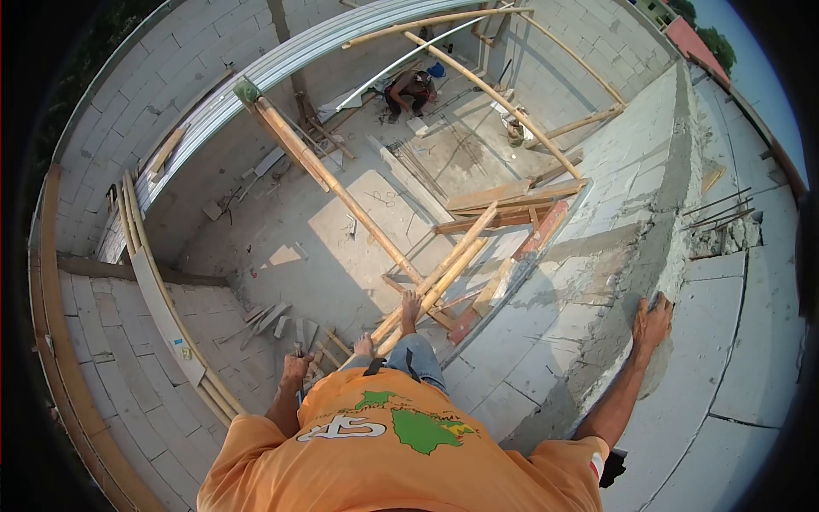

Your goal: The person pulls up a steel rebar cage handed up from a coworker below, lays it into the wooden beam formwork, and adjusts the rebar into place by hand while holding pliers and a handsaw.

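Note:
My right hand (653,322) leans on the rough mortar edge of the block wall (661,247), thumb and fingers apart, with no tool visible in it. Low on the left, my left hand (296,367) is closed; a small dark part shows at its top, but I cannot make out what it holds. Between my hands, my bare feet stand on bamboo poles (452,277) high above the floor. A longer bamboo pole (341,192) runs from near my feet to the corrugated metal sheets (299,53).
Far below, another person (414,90) crouches on the concrete floor (350,230). Wooden planks (495,205) lie beside the right wall. Rebar (717,209) sticks out of the wall top. More bamboo (512,107) spans the upper right. Block offcuts (273,320) lie below my left hand.

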Available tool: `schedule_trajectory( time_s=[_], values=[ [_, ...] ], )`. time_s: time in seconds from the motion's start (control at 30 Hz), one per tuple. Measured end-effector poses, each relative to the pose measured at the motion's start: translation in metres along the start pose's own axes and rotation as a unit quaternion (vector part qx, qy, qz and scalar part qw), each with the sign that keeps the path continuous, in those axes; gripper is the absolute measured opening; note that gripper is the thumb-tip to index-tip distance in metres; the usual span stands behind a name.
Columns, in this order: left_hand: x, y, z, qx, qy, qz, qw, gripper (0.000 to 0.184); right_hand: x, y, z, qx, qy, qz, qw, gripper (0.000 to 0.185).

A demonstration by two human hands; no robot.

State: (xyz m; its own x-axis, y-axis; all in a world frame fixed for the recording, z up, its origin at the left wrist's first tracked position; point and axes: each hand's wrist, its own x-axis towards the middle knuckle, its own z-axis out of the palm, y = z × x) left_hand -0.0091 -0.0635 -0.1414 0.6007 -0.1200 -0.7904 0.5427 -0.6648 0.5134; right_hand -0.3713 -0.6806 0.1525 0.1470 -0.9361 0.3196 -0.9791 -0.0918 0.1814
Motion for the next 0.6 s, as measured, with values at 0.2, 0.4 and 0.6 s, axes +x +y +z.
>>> schedule_trajectory(
  time_s=[0.2, 0.4, 0.6],
  values=[
    [0.001, 0.003, 0.001, -0.007, 0.021, 0.014, 1.0, 0.02, 0.0, 0.002, 0.001, 0.001, 0.002, -0.009, 1.0, 0.052],
    [0.012, -0.005, 0.001, -0.014, 0.015, -0.007, 1.0, 0.022, 0.002, 0.003, 0.005, -0.002, 0.008, -0.006, 1.0, 0.051],
    [0.005, -0.004, 0.004, -0.046, 0.029, 0.002, 0.999, 0.02, 0.001, 0.002, 0.004, -0.006, 0.008, -0.008, 1.0, 0.05]
  ],
)
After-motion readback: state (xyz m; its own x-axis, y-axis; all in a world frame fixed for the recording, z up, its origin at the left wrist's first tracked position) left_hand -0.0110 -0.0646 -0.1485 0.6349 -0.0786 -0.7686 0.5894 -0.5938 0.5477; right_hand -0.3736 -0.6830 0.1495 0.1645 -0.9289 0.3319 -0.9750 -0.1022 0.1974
